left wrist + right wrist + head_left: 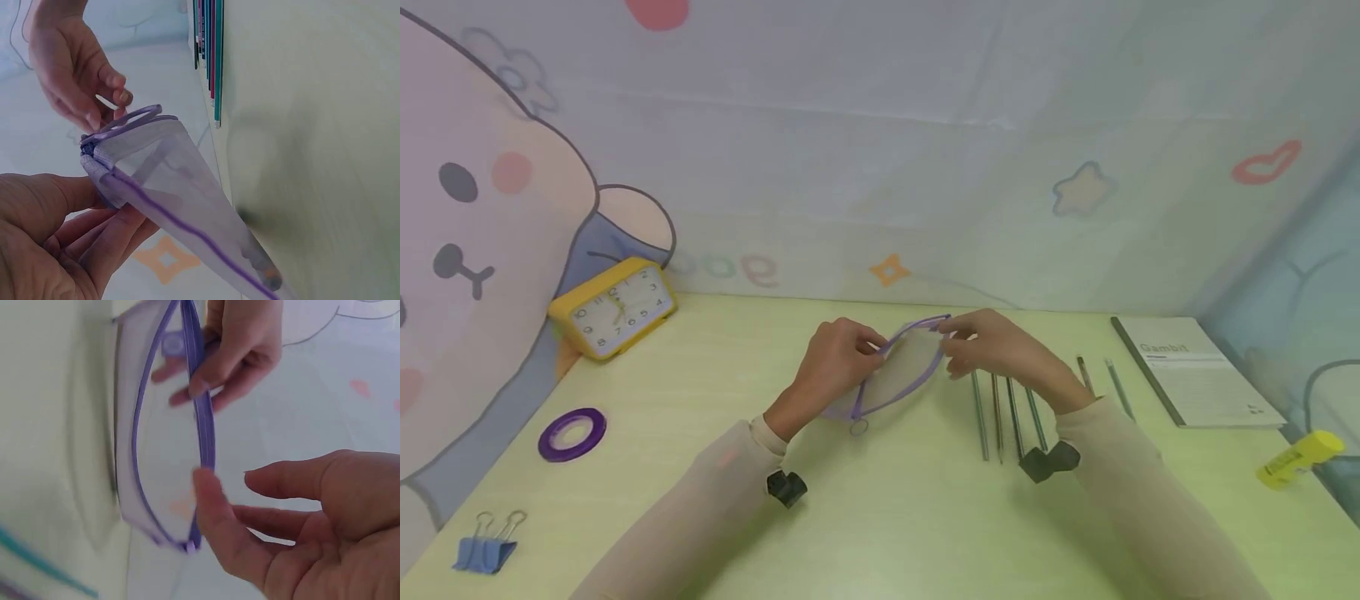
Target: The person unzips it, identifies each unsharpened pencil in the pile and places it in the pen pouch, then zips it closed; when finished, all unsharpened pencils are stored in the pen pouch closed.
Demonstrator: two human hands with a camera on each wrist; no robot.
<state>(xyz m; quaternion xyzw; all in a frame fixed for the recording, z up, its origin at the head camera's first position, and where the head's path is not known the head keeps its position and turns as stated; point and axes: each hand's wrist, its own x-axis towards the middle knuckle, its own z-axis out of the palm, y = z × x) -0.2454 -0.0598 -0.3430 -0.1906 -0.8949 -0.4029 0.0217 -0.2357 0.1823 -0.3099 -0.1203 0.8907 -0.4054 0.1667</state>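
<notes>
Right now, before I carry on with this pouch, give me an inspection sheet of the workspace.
Surface: pale green desk, flat.
Job's things: purple-trimmed mesh pouch held up off the desk, mouth open; row of pencils lying beside it.
Clutter: yellow clock, purple tape roll, blue binder clips, booklet, yellow glue stick.
Grips: left hand pinches the pouch's rim; right hand at the opposite end of the rim, hold unclear.
Cables: nothing seen.
Surroundings: cartoon-print fabric backdrop behind and at both sides.

Translucent mesh pouch [898,372], purple-edged, held above desk; zipper mouth seemingly open, ring pull dangling.
</notes>
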